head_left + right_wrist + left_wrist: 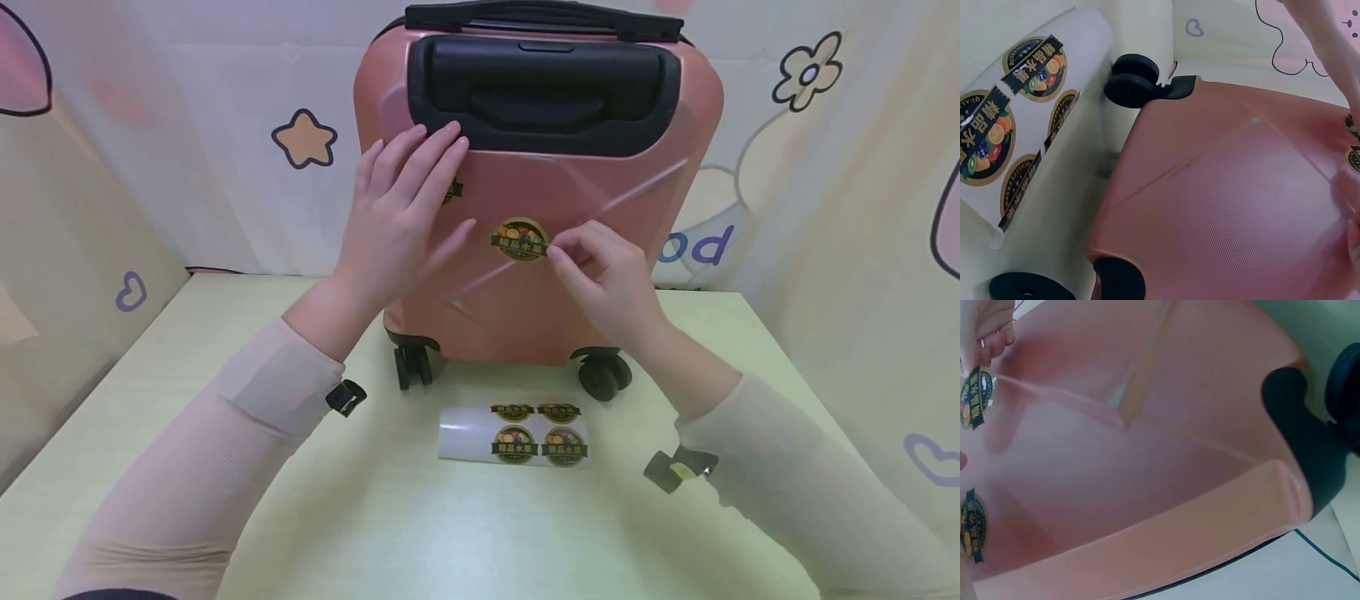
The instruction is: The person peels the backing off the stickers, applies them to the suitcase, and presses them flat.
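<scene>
A pink suitcase [517,325] stands upright with its black recessed panel at the top. My right hand [611,279] pinches the right edge of a round fruit sticker [519,240] at the suitcase's front. To the left, my left hand [401,208] rests on the suitcase with fingers extended, fingertips at the black panel's lower edge. Partly hidden behind that hand is another fruit sticker [454,191], which shows in the left wrist view as the lower sticker [972,525]. The pinched one appears above it there, with the right hand's fingers [994,347] at its edge.
A curled white sticker sheet [463,433] with several fruit stickers lies on the pale table [360,517] before the suitcase. Black wheels [603,377] hold the suitcase off the tabletop. A patterned cloth [225,167] hangs behind and at both sides.
</scene>
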Demonstrator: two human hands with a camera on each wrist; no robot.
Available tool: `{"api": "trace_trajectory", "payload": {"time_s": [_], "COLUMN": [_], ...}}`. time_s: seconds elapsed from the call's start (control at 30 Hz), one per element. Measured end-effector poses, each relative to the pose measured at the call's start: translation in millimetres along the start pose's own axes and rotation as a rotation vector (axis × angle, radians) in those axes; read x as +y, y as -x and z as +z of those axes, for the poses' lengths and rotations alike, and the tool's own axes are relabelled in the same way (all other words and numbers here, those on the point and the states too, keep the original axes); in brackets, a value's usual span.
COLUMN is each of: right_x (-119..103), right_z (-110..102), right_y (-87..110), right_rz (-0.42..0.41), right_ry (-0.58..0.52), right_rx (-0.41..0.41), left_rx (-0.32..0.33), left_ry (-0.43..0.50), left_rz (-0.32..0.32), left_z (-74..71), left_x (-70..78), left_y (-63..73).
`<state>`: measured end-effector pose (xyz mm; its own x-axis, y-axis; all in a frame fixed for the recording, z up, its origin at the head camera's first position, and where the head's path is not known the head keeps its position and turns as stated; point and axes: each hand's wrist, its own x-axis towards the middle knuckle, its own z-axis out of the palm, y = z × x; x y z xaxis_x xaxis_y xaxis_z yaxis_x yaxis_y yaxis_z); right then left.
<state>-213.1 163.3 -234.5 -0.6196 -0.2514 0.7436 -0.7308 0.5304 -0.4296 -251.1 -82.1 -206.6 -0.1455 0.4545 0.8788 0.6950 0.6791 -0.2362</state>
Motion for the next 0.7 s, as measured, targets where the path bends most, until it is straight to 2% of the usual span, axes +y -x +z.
{"api": "trace_trajectory", "payload": {"time_s": [0.1, 0.2, 0.33, 0.43, 0.7], "right_x": [1, 1, 1, 0, -2], "right_z": [-1, -2, -2, -3, -4], "right_y": [-1.3, -3.0, -5.9, -8.5, -15.0], "right_rz": [0.019, 0.037, 0.053, 0.05, 0.026], "right_ry": [0.001, -0.006, -0.023, -0.028, -0.023], "right_rx": [-0.001, -0.001, 0.006, 0.02, 0.031], "left_rx": [-0.023, -0.062, -0.193, -0.275, -0.324], "left_ry": [-0.017, -0.024, -0.041, -0.061, -0.108], "left_rz": [0.014, -0.006, -0.028, -0.02, -0.049], "left_z": [0.3, -0.8, -3.3, -3.9, -2.2], "left_x": [-0.2, 1.3, 3.9, 6.4, 14.6], "left_y": [-6.8, -15.1, -24.0, -27.7, -38.3]}}
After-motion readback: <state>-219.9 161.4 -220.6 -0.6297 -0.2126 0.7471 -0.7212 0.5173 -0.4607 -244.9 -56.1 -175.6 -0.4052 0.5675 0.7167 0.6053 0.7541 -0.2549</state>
